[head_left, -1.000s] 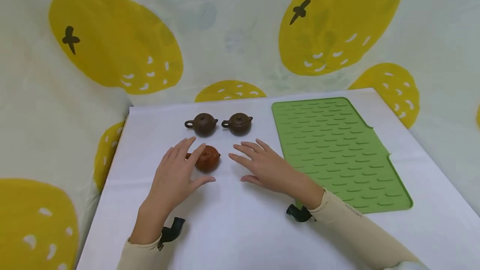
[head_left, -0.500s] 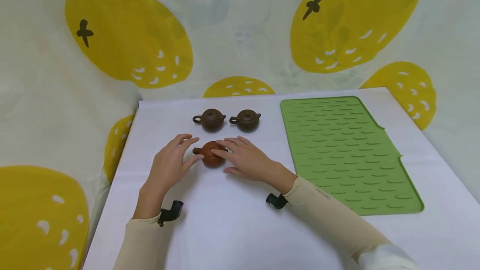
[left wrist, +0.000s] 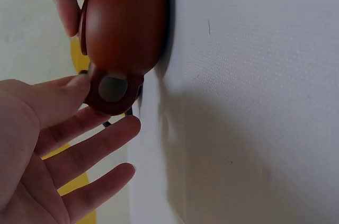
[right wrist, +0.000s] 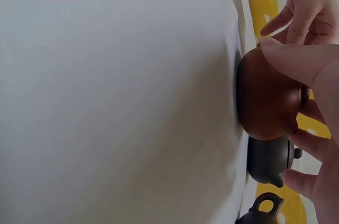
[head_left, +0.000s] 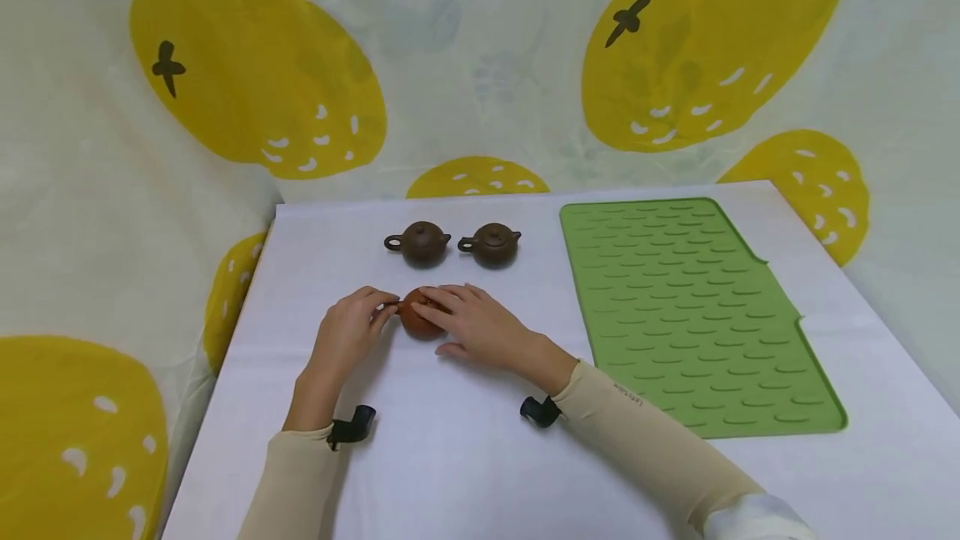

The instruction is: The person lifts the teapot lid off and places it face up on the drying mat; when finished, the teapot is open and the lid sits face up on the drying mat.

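A reddish-brown clay teapot [head_left: 422,325] sits upright on the white cloth, handle to the left. My left hand [head_left: 351,330] pinches its loop handle [left wrist: 95,97] between thumb and index finger; the other fingers spread loosely below, as the left wrist view shows. From the right, my right hand [head_left: 480,325] reaches over the pot with fairly straight, spread fingers at the lid and spout side. Its thumb [right wrist: 296,57] overlaps the pot's side in the right wrist view. In the head view those fingers hide part of the lid and the spout.
Behind stand two dark brown teapots, the left one [head_left: 423,245] and the right one [head_left: 495,247], handles to the left. A green textured mat [head_left: 675,307] lies on the right of the white-covered table [head_left: 450,457]. A lemon-patterned cloth [head_left: 480,65] hangs behind.
The right hand has moved left, from beside the reddish teapot to over it. The left hand, earlier held open over and beside it, now pinches its handle. The view has shifted slightly.
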